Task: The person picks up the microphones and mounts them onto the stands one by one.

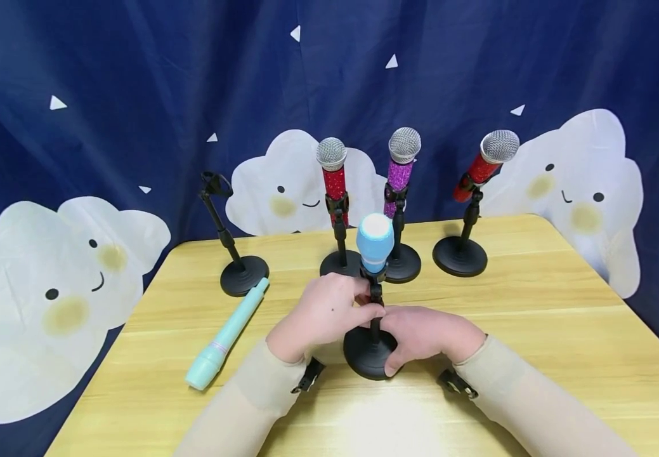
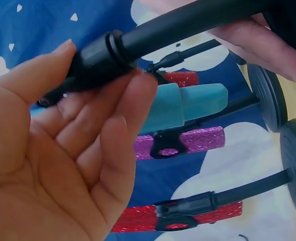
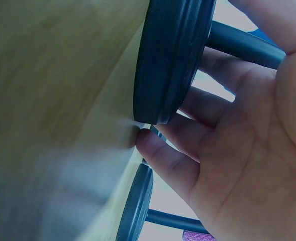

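A light-blue microphone [image 1: 375,244] sits in the clip of a black microphone stand [image 1: 370,355] near the middle of the table. My left hand [image 1: 329,311] pinches the stand's upper collar [image 2: 100,60] between thumb and fingers, just below the clip. Lower down, my right hand [image 1: 423,331] holds the round base, thumb at the near edge and fingers behind it. The right wrist view shows those fingers against the base [image 3: 170,60], which looks tilted or seen edge-on; whether it fully touches the table I cannot tell.
Behind stand a red microphone [image 1: 335,184], a purple microphone [image 1: 400,174] and another red microphone [image 1: 482,168], each in a stand. A stand with a bare clip [image 1: 241,274] is at the back left. A mint-green microphone [image 1: 229,333] lies on the wooden table [image 1: 546,330].
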The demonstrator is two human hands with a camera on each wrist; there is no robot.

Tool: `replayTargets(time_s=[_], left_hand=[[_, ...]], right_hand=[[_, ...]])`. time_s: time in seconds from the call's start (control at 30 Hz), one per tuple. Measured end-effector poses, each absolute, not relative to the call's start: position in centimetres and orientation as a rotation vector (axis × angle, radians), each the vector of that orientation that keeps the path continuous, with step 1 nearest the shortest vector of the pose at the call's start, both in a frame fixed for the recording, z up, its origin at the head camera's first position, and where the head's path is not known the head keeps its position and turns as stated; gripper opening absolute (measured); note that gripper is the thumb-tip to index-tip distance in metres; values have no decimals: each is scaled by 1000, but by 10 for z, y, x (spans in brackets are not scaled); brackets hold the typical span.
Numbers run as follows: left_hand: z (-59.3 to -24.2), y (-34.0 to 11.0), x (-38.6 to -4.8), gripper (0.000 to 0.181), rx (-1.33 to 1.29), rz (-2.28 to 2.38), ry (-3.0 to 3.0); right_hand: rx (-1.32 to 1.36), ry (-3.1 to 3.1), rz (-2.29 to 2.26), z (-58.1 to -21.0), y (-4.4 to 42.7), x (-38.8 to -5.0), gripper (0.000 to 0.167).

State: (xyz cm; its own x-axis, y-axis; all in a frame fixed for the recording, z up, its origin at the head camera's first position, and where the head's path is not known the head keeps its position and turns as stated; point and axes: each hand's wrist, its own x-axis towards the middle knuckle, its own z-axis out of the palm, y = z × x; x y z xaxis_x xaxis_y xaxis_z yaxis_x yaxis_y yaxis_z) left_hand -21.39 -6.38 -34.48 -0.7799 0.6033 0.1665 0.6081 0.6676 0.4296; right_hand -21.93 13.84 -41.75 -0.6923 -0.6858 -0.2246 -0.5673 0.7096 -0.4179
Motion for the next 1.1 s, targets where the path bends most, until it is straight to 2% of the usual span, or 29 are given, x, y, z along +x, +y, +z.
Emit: replayTargets(time_s=[0.1, 0.23, 0.33, 0.43, 0.57, 0.67, 0.93, 1.1], left_hand=[[-345, -65, -213, 14, -1036, -824, -2932], [-345, -62, -208, 22, -961, -717, -2921], [-345, -60, -204, 31, -933, -562, -2827], [-346, -61, -204, 32, -947, -502, -2762], [-346, -62, -209, 23, -1034, -591, -2780], [-347, -63, -212, 22, -1100, -645, -2812], [-354, -64, -214, 36, -1105, -640, -2857], [-358, -63, -213, 36, -1100, -601, -2812]], right_hand=[[-982, 2546, -453, -417, 139, -218, 56], [-951, 2545, -452, -417, 139, -216, 64], [-934, 2556, -433, -415, 139, -216, 60], [-944, 2557, -422, -413, 139, -217, 50], [-978, 2545, -453, -412, 140, -218, 58], [-991, 2538, -476, -412, 142, -217, 68], [-986, 2530, -474, -418, 140, -219, 62], [-982, 2554, -447, -415, 140, -216, 62]])
